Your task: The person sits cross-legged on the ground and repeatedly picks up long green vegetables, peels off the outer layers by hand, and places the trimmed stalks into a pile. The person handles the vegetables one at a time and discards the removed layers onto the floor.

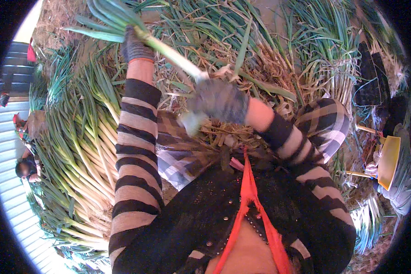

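My left hand (137,44), in a dark knit glove, grips a long Welsh onion (174,56) where its green leaves spread from the stalk. The white stalk slants down toward my right hand (222,99). This gloved hand is blurred with motion, its fingers curled at the stalk's lower end; whether it grips the stalk is unclear. Below its fingers is a pale, blurred bit (190,123), too smeared to identify. Beneath my hands, dry trimmed leaves and husks (222,135) lie between my crossed legs in plaid trousers.
Piled Welsh onions (89,154) with white stalks lie at my left. Untrimmed onions with withered leaves (219,30) lie ahead, and another bundle (328,61) at front right. A yellow-seated stool or tool (390,162) lies at right. Other people (25,167) are at far left.
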The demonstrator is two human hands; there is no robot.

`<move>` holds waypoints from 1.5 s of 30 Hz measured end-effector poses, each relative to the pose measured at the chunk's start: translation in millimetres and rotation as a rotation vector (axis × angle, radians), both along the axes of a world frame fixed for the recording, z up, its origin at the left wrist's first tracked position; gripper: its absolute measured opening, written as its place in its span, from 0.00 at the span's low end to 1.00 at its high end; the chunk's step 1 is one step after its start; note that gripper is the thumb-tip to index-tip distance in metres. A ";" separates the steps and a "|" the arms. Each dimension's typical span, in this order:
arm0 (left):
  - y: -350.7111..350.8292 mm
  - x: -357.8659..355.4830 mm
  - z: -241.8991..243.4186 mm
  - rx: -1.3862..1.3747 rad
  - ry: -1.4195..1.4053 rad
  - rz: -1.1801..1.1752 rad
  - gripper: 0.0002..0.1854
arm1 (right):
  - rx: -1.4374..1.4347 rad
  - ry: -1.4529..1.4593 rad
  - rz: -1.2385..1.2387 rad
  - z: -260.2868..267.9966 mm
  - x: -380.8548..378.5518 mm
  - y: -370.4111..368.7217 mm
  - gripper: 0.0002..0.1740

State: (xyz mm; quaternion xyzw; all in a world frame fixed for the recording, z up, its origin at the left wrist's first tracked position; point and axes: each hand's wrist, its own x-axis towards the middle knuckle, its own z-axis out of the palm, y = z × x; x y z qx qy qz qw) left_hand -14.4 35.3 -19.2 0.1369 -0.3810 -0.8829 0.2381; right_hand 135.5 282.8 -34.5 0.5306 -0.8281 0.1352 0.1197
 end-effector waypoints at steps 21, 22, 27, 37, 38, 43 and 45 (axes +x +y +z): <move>-126.1 -41.7 -54.0 -0.073 -0.144 0.200 0.18 | -0.294 -0.948 -0.736 -5.2 222.7 204.7 0.18; -124.0 -42.8 -50.9 -0.060 -0.126 0.157 0.18 | -0.288 -1.039 -0.883 9.7 221.8 201.5 0.19; -128.2 -45.3 -48.8 -0.091 -0.055 0.116 0.19 | -0.209 -0.179 -0.557 53.0 121.0 150.5 0.23; 27.7 4.0 10.5 -0.399 -0.240 -0.221 0.37 | -0.536 -0.697 -0.352 -18.4 6.4 7.8 0.34; 54.5 28.3 18.0 -0.545 -0.460 -0.239 0.40 | -0.618 -0.333 -0.376 -28.3 -0.7 6.7 0.31; 98.8 75.3 -2.6 0.007 -0.375 -0.558 0.12 | -0.200 -0.696 -0.564 16.0 8.7 6.4 0.31; 92.6 66.1 -23.1 -0.149 -0.460 -0.350 0.09 | -0.298 -0.634 -0.566 -1.7 14.5 -4.7 0.33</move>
